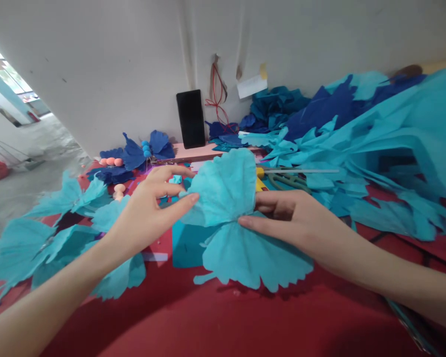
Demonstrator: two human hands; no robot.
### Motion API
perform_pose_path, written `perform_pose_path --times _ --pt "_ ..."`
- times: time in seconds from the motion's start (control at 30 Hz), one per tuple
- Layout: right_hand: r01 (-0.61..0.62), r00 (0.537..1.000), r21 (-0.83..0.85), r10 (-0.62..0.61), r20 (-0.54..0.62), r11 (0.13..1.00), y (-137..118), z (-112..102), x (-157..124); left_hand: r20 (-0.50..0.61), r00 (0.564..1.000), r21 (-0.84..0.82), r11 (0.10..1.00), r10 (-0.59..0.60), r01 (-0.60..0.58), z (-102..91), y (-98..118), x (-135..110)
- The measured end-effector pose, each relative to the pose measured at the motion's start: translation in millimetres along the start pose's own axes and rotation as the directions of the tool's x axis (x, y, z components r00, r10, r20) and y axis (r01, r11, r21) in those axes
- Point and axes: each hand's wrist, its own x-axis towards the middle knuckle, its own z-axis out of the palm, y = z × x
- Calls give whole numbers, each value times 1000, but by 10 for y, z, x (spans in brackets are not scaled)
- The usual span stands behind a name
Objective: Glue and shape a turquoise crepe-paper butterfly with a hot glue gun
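Note:
Between my hands is a turquoise butterfly (226, 186) made of thin crinkled fabric or paper, with scalloped wing edges and a gathered middle. My right hand (288, 215) pinches it at the gather, thumb in front and fingers behind. At the left edge of the upper wing, my left hand (154, 201) has its thumb on the front, and its fingers reach partly behind. Below the hands the lower wing spreads over a flat teal piece (188, 243). A yellow-handled tool (260, 178) lies behind the butterfly, partly hidden by it.
Several finished-looking turquoise butterflies (22, 248) lie at the left on the red table (215, 322). Dark blue butterflies (134, 151) and beads (111, 161) are behind them. A phone (191, 119) leans on the wall. Cut turquoise pieces (386, 129) pile up at the right, beside green-handled scissors (290, 182).

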Motion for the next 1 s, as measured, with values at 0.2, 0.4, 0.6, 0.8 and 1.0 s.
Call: perform_pose_path --times 0.2,0.4,0.6,0.8,1.0 --pt "2 1000 -27 -2 14 1000 14 7 3 5 999 -61 997 -50 50 29 -5 2" --pt "-7 999 -141 12 35 990 -21 12 -19 -5 1000 68 997 28 -28 86 -23 0" --pt "-23 999 -104 26 29 994 8 -26 1 -37 999 55 998 -1 3 9 -24 24" --pt "13 997 -109 -4 80 994 4 47 -24 -55 996 91 993 77 -71 109 -12 -14" --pt "12 998 -165 -1 68 986 -9 55 -39 -87 988 75 990 128 -122 89 -56 7"
